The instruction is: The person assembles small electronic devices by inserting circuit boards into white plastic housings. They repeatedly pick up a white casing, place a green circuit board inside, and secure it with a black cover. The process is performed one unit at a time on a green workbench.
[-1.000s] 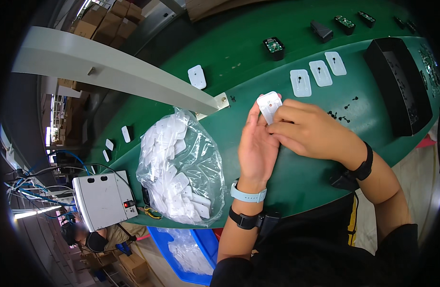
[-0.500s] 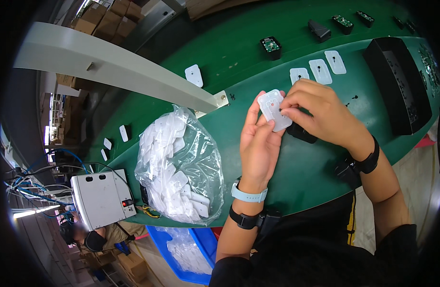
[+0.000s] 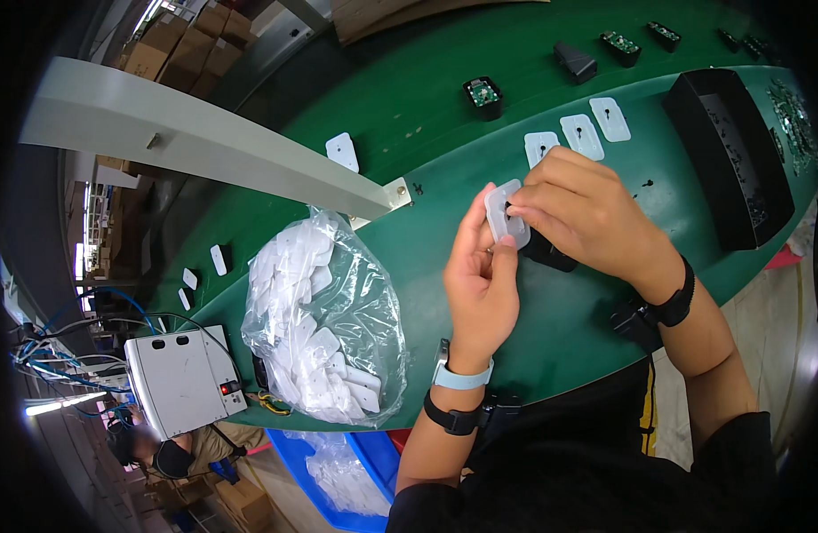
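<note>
My left hand point(image 3: 482, 298) grips a translucent white plastic cover point(image 3: 496, 206) by its edges, tilted on its side above the bench. With thumb and fingertips pinched together, my right hand point(image 3: 595, 213) presses a small black part point(image 3: 508, 211) against the middle of that cover; the part is mostly hidden by the fingers. Partly under my right hand lies a black housing point(image 3: 548, 253). Just beyond, a row of white covers rests on the green bench, one point(image 3: 581, 138) in the middle, each with a small black piece on it.
A clear bag point(image 3: 387, 346) of white covers lies left of my forearm. At right stands a black box point(image 3: 680, 115) with small black parts. A grey metal post point(image 3: 249, 133) crosses the left. Circuit-board housings point(image 3: 484, 96) sit beyond. A white machine point(image 3: 179, 377) stands at lower left.
The cover has turned from facing up to a steeper tilt. My right fingertips have shifted to its middle, still pinched. The whole view has moved slightly.
</note>
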Demonstrator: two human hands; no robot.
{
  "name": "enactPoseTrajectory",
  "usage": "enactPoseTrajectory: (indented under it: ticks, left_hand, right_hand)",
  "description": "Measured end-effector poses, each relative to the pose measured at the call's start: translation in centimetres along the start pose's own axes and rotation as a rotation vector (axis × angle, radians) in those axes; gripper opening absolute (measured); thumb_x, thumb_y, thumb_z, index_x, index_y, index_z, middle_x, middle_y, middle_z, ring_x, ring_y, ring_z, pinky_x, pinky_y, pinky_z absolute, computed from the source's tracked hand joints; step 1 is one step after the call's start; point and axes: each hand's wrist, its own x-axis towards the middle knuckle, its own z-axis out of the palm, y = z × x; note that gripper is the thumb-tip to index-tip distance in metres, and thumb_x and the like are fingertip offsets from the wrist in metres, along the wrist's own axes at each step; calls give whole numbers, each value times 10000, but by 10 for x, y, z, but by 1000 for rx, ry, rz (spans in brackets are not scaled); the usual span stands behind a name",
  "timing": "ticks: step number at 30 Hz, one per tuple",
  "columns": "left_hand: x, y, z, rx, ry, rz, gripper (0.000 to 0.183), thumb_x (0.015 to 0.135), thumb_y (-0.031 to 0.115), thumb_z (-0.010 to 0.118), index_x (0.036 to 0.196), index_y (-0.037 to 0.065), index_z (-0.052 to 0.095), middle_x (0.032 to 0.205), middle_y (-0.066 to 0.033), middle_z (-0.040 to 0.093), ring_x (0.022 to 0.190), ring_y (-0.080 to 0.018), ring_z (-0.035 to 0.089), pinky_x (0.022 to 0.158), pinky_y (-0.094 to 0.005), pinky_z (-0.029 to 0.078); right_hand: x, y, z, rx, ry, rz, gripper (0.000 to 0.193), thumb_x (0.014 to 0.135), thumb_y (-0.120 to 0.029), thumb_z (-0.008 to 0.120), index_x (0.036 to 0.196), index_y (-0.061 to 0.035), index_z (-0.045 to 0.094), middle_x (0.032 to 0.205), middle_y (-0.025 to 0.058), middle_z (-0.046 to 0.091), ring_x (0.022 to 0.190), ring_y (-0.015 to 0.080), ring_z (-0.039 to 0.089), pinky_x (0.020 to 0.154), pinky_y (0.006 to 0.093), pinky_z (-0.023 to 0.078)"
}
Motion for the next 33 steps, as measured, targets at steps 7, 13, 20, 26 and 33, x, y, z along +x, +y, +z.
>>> enactPoseTrajectory:
  ticks: [7, 13, 20, 26, 33]
  left_hand:
    - [2, -2, -3, -58, 7, 33, 514, 1016, -36, 496, 1513, -36, 366, 1359, -161, 616, 1184, -139, 598, 977, -253, 461]
    - [-1, -2, 1, 24, 14, 84, 497, 1023, -28, 486, 1505, -50, 371, 1372, -174, 601, 1199, -148, 592, 978, -255, 463]
    - [0, -5, 0, 39, 1, 125, 493, 1021, -28, 487, 1500, -60, 375, 1384, -182, 590, 1225, -170, 585, 1016, -286, 456]
    - [0, -4, 1, 7, 12, 92, 492, 1011, -31, 493, 1486, -83, 373, 1368, -198, 605, 1245, -194, 589, 1064, -329, 445]
    - [0, -7, -5, -10, 0, 44, 503, 990, -50, 472, 1480, -90, 365, 1350, -206, 613, 1224, -221, 609, 1060, -348, 459]
  right_hand:
    - [1, 0, 1, 9, 19, -23, 141, 779, -44, 773, 842, -16, 650, 805, 81, 575, 728, 264, 541, 606, 362, 471]
    - [1, -1, 3, 13, 38, -33, 151, 756, -14, 777, 833, -17, 647, 820, 83, 591, 718, 264, 551, 591, 354, 473]
    - [0, -2, 3, 54, 21, 33, 149, 781, -11, 749, 860, -16, 623, 855, 90, 595, 754, 274, 581, 626, 369, 494]
    - [0, -4, 1, 52, -61, 61, 134, 826, -24, 716, 873, -14, 591, 862, 101, 555, 778, 293, 576, 667, 383, 495]
    - [2, -3, -1, 164, -66, 154, 182, 815, -24, 723, 946, 12, 602, 903, 110, 582, 813, 283, 602, 677, 364, 507]
